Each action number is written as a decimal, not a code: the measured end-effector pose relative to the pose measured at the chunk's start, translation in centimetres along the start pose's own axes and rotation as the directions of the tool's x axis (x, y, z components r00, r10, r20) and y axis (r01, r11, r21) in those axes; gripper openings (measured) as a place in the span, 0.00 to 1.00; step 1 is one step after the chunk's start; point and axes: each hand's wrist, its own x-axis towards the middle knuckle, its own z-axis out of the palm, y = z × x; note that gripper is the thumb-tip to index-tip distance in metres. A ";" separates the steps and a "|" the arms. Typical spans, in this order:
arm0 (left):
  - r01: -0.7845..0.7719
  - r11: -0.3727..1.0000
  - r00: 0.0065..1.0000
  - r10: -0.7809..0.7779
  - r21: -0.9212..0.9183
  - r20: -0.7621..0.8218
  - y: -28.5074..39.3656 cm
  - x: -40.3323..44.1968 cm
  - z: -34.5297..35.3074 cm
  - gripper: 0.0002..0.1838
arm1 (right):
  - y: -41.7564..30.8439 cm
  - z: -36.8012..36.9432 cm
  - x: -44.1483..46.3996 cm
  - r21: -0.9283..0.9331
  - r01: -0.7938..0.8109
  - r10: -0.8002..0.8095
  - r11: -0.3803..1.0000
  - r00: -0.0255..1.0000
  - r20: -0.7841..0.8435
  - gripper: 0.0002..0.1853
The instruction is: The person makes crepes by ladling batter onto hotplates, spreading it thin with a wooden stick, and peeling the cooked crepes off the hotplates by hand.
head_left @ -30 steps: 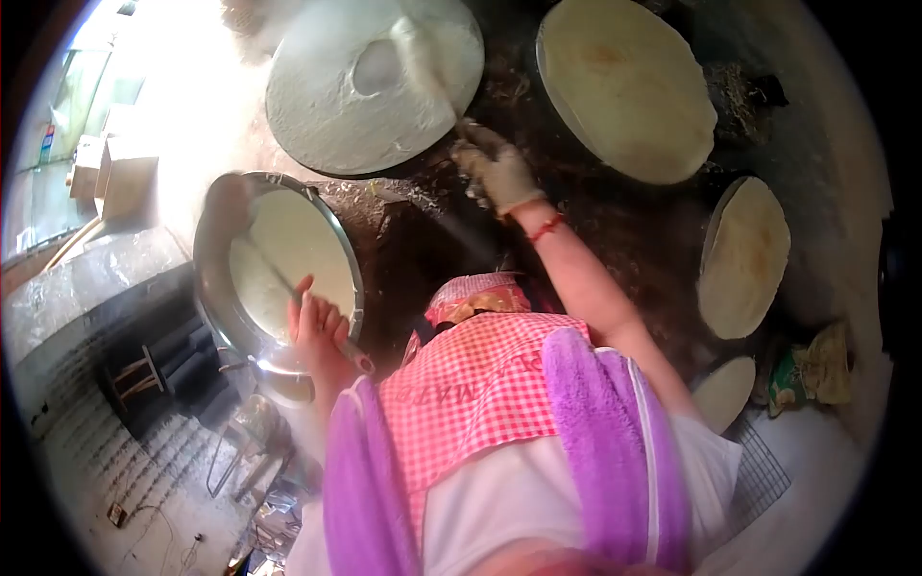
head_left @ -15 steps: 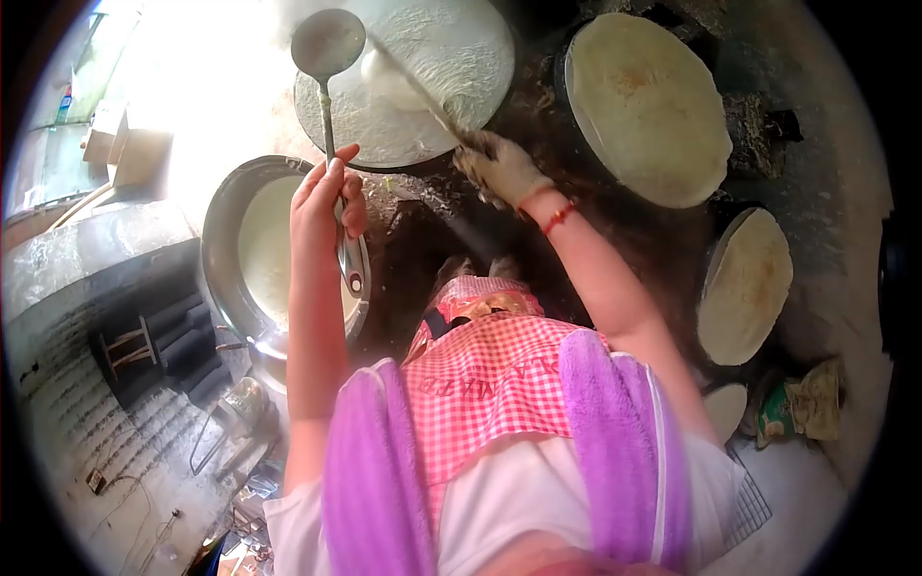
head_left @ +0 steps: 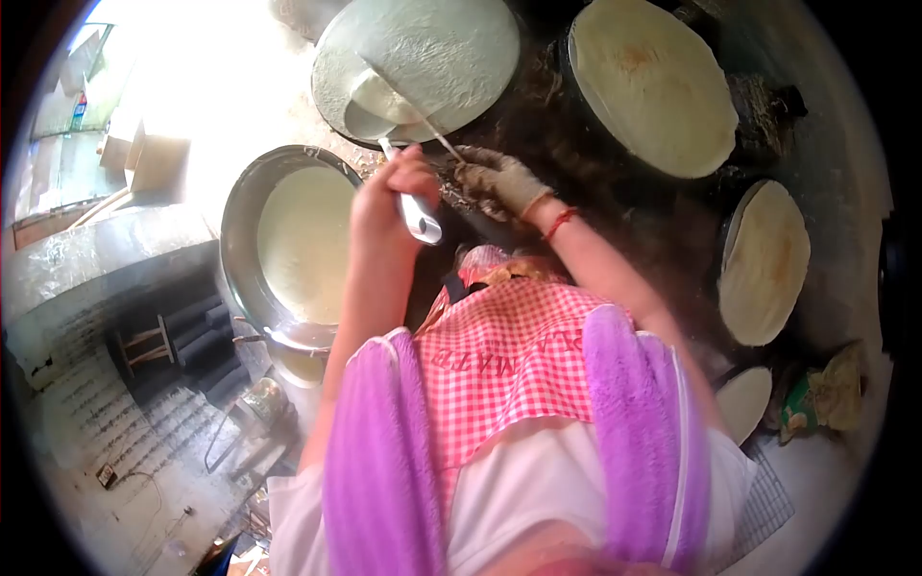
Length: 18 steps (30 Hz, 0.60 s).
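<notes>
White glare (head_left: 226, 86) separates batter-coated griddle (head_left: 442, 43) from cardboard box (head_left: 158, 168).

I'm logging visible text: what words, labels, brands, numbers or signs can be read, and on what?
"PLA… MAT…", upside down, on the checked apron; other letters unclear.
Green-and-tan bag: any print too blurred to read.
Small blue object, far left: any label too small to read.
Nothing else is legible.
</notes>
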 end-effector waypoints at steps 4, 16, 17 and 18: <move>0.359 0.870 0.887 -0.206 -0.338 0.413 4.8 -4.4 0.5 0.24 | -0.7 -2.3 -3.5 0.108 0.206 -0.196 0.973 0.976 -0.098 0.21; 0.141 0.932 0.980 -0.179 0.333 0.086 13.3 -6.7 4.2 0.28 | 5.4 2.7 -7.2 -0.634 0.237 -0.445 0.736 0.876 -0.189 0.26; 0.172 0.922 0.968 -0.223 0.348 0.112 13.7 -5.8 3.7 0.29 | 6.3 1.5 -9.5 -0.651 0.193 -0.462 0.734 0.845 -0.271 0.24; 0.289 0.910 0.930 -0.340 0.297 0.138 12.5 -5.3 3.8 0.30 | 7.7 -0.6 -11.6 -0.449 0.102 -0.294 0.888 0.876 -0.382 0.23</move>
